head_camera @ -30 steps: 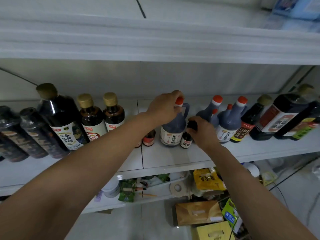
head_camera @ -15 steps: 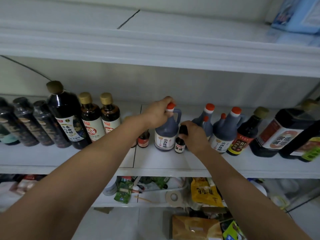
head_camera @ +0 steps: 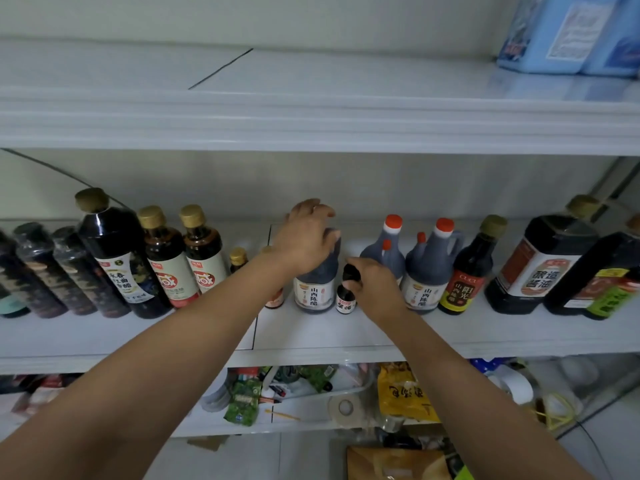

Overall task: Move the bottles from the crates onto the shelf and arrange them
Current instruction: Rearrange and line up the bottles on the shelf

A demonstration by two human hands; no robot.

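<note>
Head view, left hand (head_camera: 306, 237) cupped over grey jug (head_camera: 316, 289) — grip unclear, right hand (head_camera: 372, 284) fingers pinching small bottle (head_camera: 346, 299) — shelf (head_camera: 450, 330).

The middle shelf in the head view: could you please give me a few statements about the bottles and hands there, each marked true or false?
1. The left hand covers the top of a grey jug. True.
2. The right hand holds a large jug. False: its grip is on a small dark bottle.
3. The small bottle lies on its side. False: it stands upright.
4. Two red-capped jugs stand right of the hands. True.
</note>
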